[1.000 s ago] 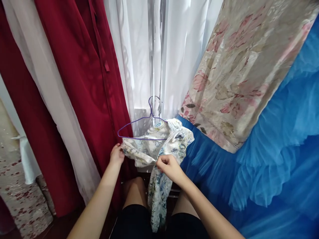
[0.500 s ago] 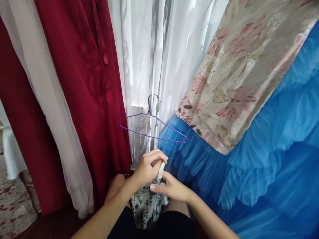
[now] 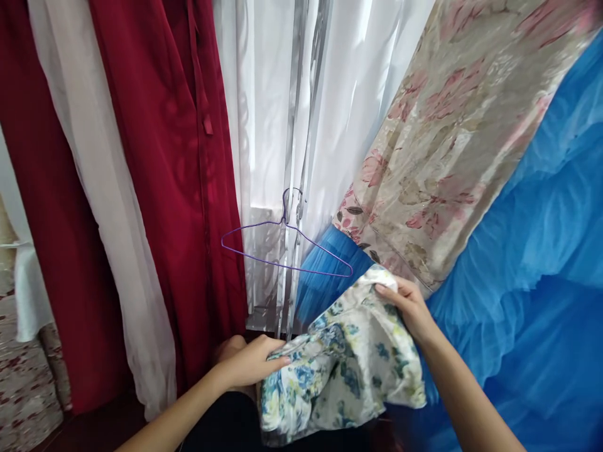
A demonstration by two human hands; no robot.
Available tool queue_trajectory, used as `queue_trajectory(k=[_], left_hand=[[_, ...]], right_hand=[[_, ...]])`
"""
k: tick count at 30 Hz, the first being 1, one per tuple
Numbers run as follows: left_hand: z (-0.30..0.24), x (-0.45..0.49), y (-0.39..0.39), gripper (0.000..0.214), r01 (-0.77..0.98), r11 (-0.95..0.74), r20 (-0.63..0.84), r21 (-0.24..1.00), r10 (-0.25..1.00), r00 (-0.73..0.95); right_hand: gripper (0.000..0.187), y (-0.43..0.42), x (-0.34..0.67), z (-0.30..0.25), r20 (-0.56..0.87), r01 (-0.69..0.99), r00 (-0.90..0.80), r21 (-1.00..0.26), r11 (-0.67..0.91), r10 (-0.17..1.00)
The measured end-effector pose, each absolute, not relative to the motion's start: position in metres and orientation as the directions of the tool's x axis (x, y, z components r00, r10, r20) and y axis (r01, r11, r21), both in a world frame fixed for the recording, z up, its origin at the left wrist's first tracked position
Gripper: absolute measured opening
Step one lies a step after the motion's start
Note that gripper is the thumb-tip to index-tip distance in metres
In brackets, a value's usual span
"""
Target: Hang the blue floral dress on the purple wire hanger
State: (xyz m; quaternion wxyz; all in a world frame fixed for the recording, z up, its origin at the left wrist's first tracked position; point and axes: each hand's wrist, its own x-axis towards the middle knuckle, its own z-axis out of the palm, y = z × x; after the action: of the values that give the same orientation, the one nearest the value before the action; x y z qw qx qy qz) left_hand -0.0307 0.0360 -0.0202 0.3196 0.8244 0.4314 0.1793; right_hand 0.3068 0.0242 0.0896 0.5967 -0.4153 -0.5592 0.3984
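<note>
A piece of white fabric clothing with blue and yellow flowers, which looks like a pair of shorts, is spread between my hands above my lap. My left hand grips one end of its upper edge, thumb on top. At the opposite, higher corner, my right hand pinches the same edge. The fingers behind the cloth are hidden on both sides. Just above the cloth, a thin purple clothes hanger hangs by its hook from a pale metal upright, with nothing on its bar.
Dark red fabric and a whitish drape hang on the left. White curtains fall behind the upright. To the right hang a beige floral cloth and ruffled blue tulle. A patterned cover shows at the lower left.
My hands, close together over the bunched cloth before, have moved apart, the right one up and rightward. The floral shorts are now stretched open between them. The hanger stays on the upright.
</note>
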Motion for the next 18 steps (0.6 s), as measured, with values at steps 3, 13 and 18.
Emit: queue_trajectory(k=[3, 13, 18], left_hand=[[0.001, -0.042, 0.046, 0.038, 0.517, -0.471, 0.129, 0.715, 0.815, 0.565], [0.066, -0.092, 0.069, 0.042, 0.324, -0.508, 0.434, 0.798, 0.858, 0.276], [0.053, -0.138, 0.099, 0.03, 0.469, -0.563, 0.372, 0.681, 0.817, 0.441]], right_hand=[[0.031, 0.061, 0.331, 0.107, 0.44, 0.026, 0.204, -0.895, 0.445, 0.874], [0.037, 0.17, 0.261, 0.121, 0.147, -0.134, -0.254, -0.984, 0.116, 0.956], [0.036, 0.156, 0.253, 0.126, 0.045, -0.128, -0.43, -0.992, -0.012, 0.902]])
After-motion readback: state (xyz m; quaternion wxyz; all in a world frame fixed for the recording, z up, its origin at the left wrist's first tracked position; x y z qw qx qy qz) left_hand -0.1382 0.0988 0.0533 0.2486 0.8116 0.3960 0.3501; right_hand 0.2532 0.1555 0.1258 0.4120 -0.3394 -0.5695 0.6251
